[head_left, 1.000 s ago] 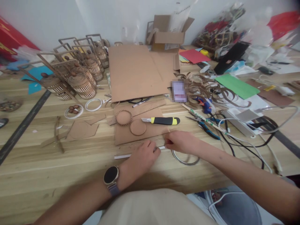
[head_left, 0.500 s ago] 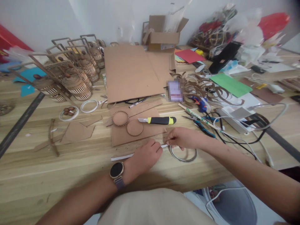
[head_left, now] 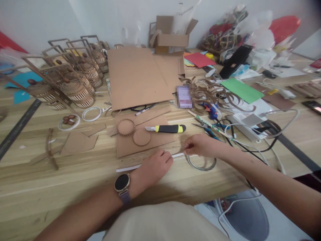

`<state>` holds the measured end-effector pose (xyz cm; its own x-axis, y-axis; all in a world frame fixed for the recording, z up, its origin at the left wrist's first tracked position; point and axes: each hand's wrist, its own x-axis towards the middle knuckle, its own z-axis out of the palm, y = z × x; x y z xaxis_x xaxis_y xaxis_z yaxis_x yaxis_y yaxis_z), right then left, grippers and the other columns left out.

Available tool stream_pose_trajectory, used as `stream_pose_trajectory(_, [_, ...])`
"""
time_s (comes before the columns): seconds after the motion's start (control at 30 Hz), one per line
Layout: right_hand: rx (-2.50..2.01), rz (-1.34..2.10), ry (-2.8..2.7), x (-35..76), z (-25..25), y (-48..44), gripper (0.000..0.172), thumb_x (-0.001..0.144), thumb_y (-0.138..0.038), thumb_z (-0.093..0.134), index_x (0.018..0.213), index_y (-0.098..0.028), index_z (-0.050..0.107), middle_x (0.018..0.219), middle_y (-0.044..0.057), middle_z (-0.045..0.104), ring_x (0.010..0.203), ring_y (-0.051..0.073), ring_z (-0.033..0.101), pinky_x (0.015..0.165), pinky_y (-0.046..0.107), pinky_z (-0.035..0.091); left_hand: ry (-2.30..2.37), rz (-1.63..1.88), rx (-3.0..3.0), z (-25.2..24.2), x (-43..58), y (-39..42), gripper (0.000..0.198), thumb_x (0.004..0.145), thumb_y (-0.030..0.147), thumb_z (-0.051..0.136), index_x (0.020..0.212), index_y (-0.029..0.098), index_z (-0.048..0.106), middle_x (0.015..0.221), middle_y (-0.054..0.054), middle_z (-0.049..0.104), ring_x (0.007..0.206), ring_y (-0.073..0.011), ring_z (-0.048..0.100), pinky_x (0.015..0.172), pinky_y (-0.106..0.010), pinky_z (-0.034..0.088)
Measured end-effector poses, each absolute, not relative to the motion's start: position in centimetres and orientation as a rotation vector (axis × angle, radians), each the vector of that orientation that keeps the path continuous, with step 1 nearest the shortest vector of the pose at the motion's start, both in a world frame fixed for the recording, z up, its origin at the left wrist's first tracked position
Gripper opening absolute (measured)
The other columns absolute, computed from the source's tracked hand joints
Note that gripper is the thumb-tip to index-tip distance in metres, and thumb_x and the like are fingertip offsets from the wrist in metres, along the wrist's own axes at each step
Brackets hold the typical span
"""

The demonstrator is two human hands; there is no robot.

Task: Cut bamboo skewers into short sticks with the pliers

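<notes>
A narrow white strip (head_left: 178,155) lies flat along the table, passing beneath my left hand (head_left: 157,164). That hand's fingers are curled down on the strip, and a watch is on its wrist. My right hand (head_left: 197,146) pinches the strip's right end, right where a thin greyish ring (head_left: 202,169) meets the fingers. Whether the ring is joined to the strip is hidden. Just beyond my hands, a black and yellow utility knife (head_left: 168,129) lies across a cardboard piece (head_left: 157,142) with its blade out. Beside it are a cardboard disc (head_left: 141,137) and a braided ring (head_left: 126,127).
Several small lidded bamboo baskets (head_left: 77,92) with tall handles stand at left. A large cardboard sheet (head_left: 140,78) lies behind the knife. To the right are brown curled strips (head_left: 200,90), pliers (head_left: 209,131), a blue glue gun (head_left: 212,110), a power strip (head_left: 247,127) and cables.
My right hand has shifted right with the ring, baring more white strip between my hands. The left hand stays on the strip. The view has swung slightly to the right.
</notes>
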<state>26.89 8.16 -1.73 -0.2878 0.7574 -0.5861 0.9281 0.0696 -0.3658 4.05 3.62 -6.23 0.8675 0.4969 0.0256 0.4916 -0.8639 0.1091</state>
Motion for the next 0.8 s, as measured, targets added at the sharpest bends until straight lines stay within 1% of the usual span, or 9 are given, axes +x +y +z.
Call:
stream_pose_trajectory(0.07, [1.704, -0.936, 2.136, 26.9, -1.7, 8.1, 0.016, 0.077, -0.03, 0.063, 0.072, -0.02, 0.075, 0.062, 0.0, 0.068, 0.059, 0.016, 0.06, 0.052, 0.024, 0.034, 0.777, 0.064, 2.946, -5.9, 4.1, 3.6, 0.021, 0.095, 0.009, 0.047, 0.114, 0.01, 0.057, 0.1, -0.008, 0.062, 0.09, -0.0227, 0.055, 0.073, -0.032, 0.049])
stream_pose_trajectory(0.13, [1.697, -0.863, 2.149, 26.9, -1.7, 8.2, 0.016, 0.077, -0.03, 0.063, 0.073, -0.021, 0.076, 0.066, 0.001, 0.07, 0.063, 0.017, 0.061, 0.054, 0.025, 0.034, 0.774, 0.051, 2.957, -5.6, 4.2, 3.5, 0.032, 0.095, 0.007, 0.044, 0.126, 0.008, 0.051, 0.102, -0.009, 0.062, 0.091, -0.023, 0.055, 0.072, -0.032, 0.05])
stream_pose_trajectory(0.2, [1.681, -0.812, 2.154, 26.8, -1.8, 8.2, 0.016, 0.078, -0.031, 0.063, 0.074, -0.022, 0.076, 0.068, 0.002, 0.072, 0.066, 0.018, 0.062, 0.054, 0.025, 0.033, 0.778, 0.022, 2.97, -5.3, 4.3, 3.5, 0.038, 0.095, 0.006, 0.043, 0.132, 0.007, 0.047, 0.103, -0.009, 0.061, 0.092, -0.0236, 0.055, 0.071, -0.033, 0.05])
stream_pose_trajectory(0.5, [1.691, -0.644, 2.12, 25.9, -2.0, 7.6, 0.015, 0.08, -0.029, 0.062, 0.078, -0.021, 0.075, 0.081, 0.005, 0.075, 0.075, 0.021, 0.067, 0.054, 0.025, 0.031, 0.833, -0.043, 2.998, -5.4, 4.9, 3.2, 0.035, 0.096, 0.009, 0.042, 0.13, 0.01, 0.05, 0.102, -0.009, 0.06, 0.091, -0.023, 0.056, 0.069, -0.031, 0.049])
stream_pose_trajectory(0.6, [1.716, -0.608, 2.097, 25.6, -1.6, 7.3, 0.015, 0.08, -0.028, 0.061, 0.079, -0.02, 0.074, 0.082, 0.006, 0.075, 0.077, 0.023, 0.068, 0.053, 0.025, 0.03, 0.86, -0.057, 2.974, -5.2, 4.7, 3.2, 0.036, 0.096, 0.01, 0.044, 0.132, 0.014, 0.049, 0.101, -0.009, 0.06, 0.091, -0.0233, 0.057, 0.069, -0.031, 0.049])
stream_pose_trajectory(0.7, [1.707, -0.62, 2.131, 25.4, -1.0, 6.9, 0.015, 0.083, -0.028, 0.06, 0.079, -0.02, 0.073, 0.082, 0.006, 0.075, 0.077, 0.022, 0.067, 0.055, 0.026, 0.033, 0.936, -0.01, 2.91, -4.7, 4.4, 3.6, 0.035, 0.095, 0.009, 0.044, 0.128, 0.019, 0.053, 0.1, -0.007, 0.06, 0.089, -0.0231, 0.057, 0.073, -0.033, 0.049])
stream_pose_trajectory(0.8, [1.709, -0.657, 2.202, 25.0, -0.1, 6.2, 0.016, 0.086, -0.028, 0.057, 0.08, -0.021, 0.07, 0.082, 0.004, 0.074, 0.075, 0.019, 0.066, 0.058, 0.026, 0.035, 1.052, 0.17, 2.727, -4.3, 4.3, 4.3, 0.026, 0.095, 0.013, 0.046, 0.116, 0.016, 0.06, 0.102, -0.009, 0.063, 0.095, -0.0244, 0.057, 0.083, -0.037, 0.049])
